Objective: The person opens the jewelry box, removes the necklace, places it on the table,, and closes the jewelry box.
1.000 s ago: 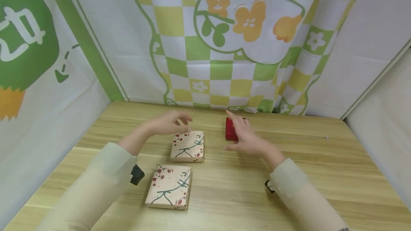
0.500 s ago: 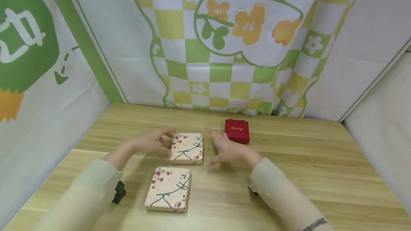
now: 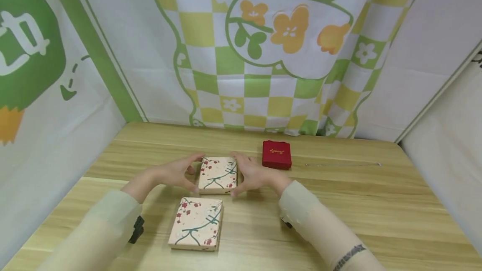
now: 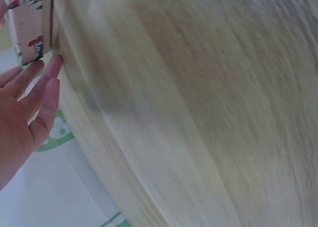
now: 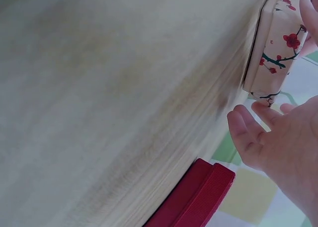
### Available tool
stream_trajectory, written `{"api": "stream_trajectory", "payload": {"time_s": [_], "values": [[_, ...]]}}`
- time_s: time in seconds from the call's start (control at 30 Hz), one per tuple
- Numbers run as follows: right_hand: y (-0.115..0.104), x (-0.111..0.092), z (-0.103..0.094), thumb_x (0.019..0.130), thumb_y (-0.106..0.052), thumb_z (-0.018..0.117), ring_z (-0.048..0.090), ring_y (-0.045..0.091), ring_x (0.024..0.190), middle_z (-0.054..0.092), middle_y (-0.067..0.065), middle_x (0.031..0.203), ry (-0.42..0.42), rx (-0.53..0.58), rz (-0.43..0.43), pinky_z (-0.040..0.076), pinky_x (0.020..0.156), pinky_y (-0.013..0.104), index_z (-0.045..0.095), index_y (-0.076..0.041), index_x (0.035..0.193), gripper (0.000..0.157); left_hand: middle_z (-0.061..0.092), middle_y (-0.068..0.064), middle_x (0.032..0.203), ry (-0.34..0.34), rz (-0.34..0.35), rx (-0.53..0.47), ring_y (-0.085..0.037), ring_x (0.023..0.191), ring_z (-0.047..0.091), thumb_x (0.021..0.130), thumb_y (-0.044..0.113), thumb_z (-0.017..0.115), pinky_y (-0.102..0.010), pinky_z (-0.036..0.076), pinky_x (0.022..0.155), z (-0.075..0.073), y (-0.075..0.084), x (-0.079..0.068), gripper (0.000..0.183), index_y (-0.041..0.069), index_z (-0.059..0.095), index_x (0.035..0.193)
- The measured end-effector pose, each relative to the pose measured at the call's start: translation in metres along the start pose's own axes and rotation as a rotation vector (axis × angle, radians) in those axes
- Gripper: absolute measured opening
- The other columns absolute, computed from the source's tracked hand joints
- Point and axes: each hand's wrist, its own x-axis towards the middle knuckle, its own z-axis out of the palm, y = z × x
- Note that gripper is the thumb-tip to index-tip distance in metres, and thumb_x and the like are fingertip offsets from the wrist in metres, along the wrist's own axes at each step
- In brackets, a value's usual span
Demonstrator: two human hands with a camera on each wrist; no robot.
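Two cream boxes with a painted plum-blossom branch lie on the wooden table; the farther box (image 3: 218, 174) has a hand at each side. My left hand (image 3: 172, 175) has its fingertips at the box's far left corner and its thumb near the front left corner. On the other side, my right hand (image 3: 256, 174) spreads thumb and fingers along the right edge, with fingertips right at the corners. Both wrist views show relaxed fingers by the box's end. The nearer box (image 3: 196, 224) lies in front, touched by neither hand.
A red box (image 3: 276, 154) with gold lettering stands behind my right hand. A thin chain (image 3: 342, 164) lies stretched out to its right. The wooden table (image 3: 339, 212) ends at the patterned curtain (image 3: 263, 83) at the back.
My right hand has moved left from over the red box to the farther floral box. My left hand has dropped to that box's left side. The boxes stay in place.
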Motion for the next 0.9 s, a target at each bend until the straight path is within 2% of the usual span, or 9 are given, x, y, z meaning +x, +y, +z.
{"api": "stream_trajectory", "payload": {"time_s": [0.17, 0.33, 0.43, 0.63, 0.9], "values": [[-0.002, 0.003, 0.001, 0.067, -0.042, 0.080, 0.006, 0.034, 0.140, 0.003, 0.006, 0.156, -0.004, 0.005, 0.040, 0.017, 0.111, 0.050, -0.005, -0.014, 0.148, 0.121, 0.006, -0.019, 0.154, -0.023, -0.030, 0.022, -0.042, 0.130, 0.034, 0.067, 0.040, 0.080, -0.057, 0.031, 0.102, 0.005, -0.004, 0.004, 0.122, 0.012, -0.007, 0.148], [-0.004, 0.009, 0.004, 0.064, -0.045, 0.082, 0.008, 0.035, 0.139, 0.009, 0.010, 0.154, 0.004, -0.025, 0.054, 0.018, 0.111, 0.048, 0.000, -0.009, 0.148, 0.123, 0.002, -0.017, 0.154, -0.022, -0.030, 0.060, -0.043, 0.135, 0.024, 0.066, 0.039, 0.080, -0.056, 0.025, 0.106, 0.007, -0.008, 0.009, 0.123, 0.013, -0.007, 0.148], [-0.005, 0.012, 0.005, 0.061, -0.046, 0.082, 0.013, 0.033, 0.138, 0.014, 0.008, 0.153, 0.021, -0.075, 0.080, 0.021, 0.110, 0.047, 0.003, -0.009, 0.148, 0.123, 0.007, -0.018, 0.154, -0.010, -0.008, 0.054, -0.044, 0.133, 0.026, 0.065, 0.035, 0.082, -0.055, 0.026, 0.106, 0.008, -0.007, 0.012, 0.121, 0.012, -0.003, 0.149], [-0.006, 0.014, 0.006, 0.060, -0.046, 0.083, 0.022, 0.027, 0.133, 0.023, 0.005, 0.148, 0.040, -0.161, 0.118, 0.026, 0.108, 0.047, 0.009, -0.012, 0.147, 0.119, 0.015, -0.022, 0.150, -0.006, -0.002, 0.038, -0.046, 0.123, 0.039, 0.065, 0.031, 0.083, -0.054, 0.038, 0.097, 0.008, -0.005, 0.014, 0.119, 0.010, 0.002, 0.148], [-0.002, 0.010, 0.005, 0.059, -0.043, 0.083, 0.024, 0.028, 0.131, 0.027, 0.005, 0.145, 0.051, -0.106, 0.093, 0.026, 0.107, 0.048, 0.013, -0.012, 0.146, 0.116, 0.037, -0.016, 0.136, 0.007, 0.009, 0.031, -0.029, 0.108, 0.049, 0.061, 0.028, 0.084, -0.044, 0.045, 0.089, 0.009, -0.001, 0.015, 0.115, 0.012, 0.009, 0.147]]}}
